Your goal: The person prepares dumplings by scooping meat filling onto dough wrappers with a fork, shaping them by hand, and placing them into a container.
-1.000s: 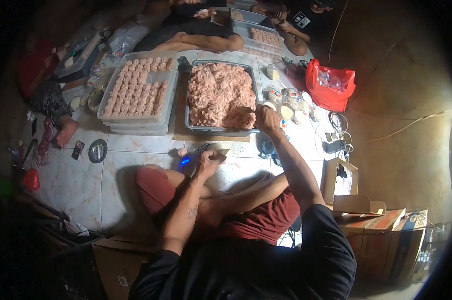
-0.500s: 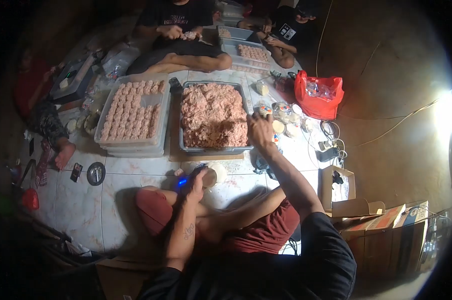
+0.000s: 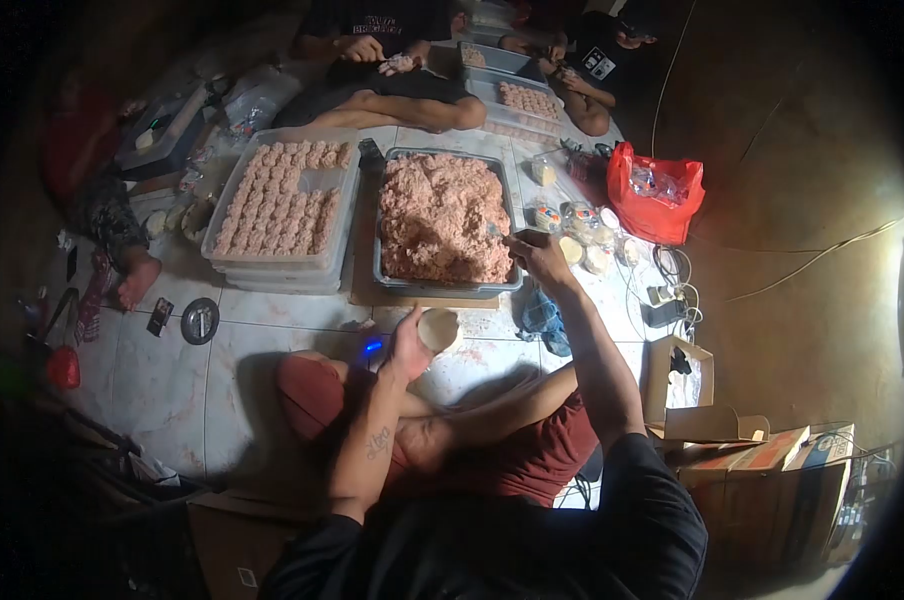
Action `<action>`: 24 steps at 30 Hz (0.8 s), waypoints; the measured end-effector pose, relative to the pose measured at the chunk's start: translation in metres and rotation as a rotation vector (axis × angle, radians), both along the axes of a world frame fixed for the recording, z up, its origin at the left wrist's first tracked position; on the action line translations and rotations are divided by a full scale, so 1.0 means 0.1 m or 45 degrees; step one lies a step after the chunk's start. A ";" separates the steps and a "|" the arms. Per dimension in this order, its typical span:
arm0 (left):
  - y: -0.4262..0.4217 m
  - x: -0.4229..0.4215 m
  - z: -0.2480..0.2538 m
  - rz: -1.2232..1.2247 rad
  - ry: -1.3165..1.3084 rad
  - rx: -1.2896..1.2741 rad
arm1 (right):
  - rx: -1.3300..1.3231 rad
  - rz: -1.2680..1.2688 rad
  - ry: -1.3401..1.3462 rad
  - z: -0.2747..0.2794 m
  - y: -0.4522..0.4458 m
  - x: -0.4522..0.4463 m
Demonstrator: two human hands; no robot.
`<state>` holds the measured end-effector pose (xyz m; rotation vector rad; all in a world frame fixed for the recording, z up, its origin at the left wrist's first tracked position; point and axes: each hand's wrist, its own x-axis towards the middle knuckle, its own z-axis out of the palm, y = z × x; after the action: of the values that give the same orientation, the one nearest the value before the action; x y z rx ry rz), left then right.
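Observation:
My left hand (image 3: 408,345) holds a pale round dumpling wrapper (image 3: 439,329) above the floor, in front of my crossed legs. Behind it, a whitish round stack (image 3: 456,344) is mostly covered. At the right rim of a grey tub (image 3: 382,255), my right hand (image 3: 544,262) is closed on a thin utensil (image 3: 494,231), its tip at the minced meat (image 3: 437,215) heaped in the tub. The utensil is too small to tell whether it is a spoon or a spreader.
Left of the tub, stacked clear trays (image 3: 277,280) hold rows of filled dumplings (image 3: 277,210). Wrapper packs (image 3: 577,225), a red bag (image 3: 662,195), a blue cloth (image 3: 544,318) and cables (image 3: 672,270) lie right. Other people sit across and at left.
My right hand has moved from beside the wrapper packs to the tub's edge, with the utensil now showing at the meat. My left hand has turned the wrapper's face upward. The view has shifted slightly.

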<state>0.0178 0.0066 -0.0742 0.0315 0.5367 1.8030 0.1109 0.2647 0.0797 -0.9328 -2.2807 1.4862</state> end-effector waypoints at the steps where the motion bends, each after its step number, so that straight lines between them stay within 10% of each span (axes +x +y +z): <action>1: 0.07 -0.03 0.23 0.000 -0.176 0.157 | -0.005 0.001 0.007 0.08 -0.09 0.06; 12: 0.52 0.09 1.40 0.243 0.073 0.413 | 0.377 -0.157 0.490 -0.39 -1.16 0.54; 24: 0.08 -0.01 0.84 0.439 0.091 -0.010 | 0.619 0.132 0.314 0.27 -1.58 0.91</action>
<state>0.0171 0.0143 0.0100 -0.0018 0.6291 2.1419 0.2014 0.1070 0.1067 -0.4710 -2.3651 0.9411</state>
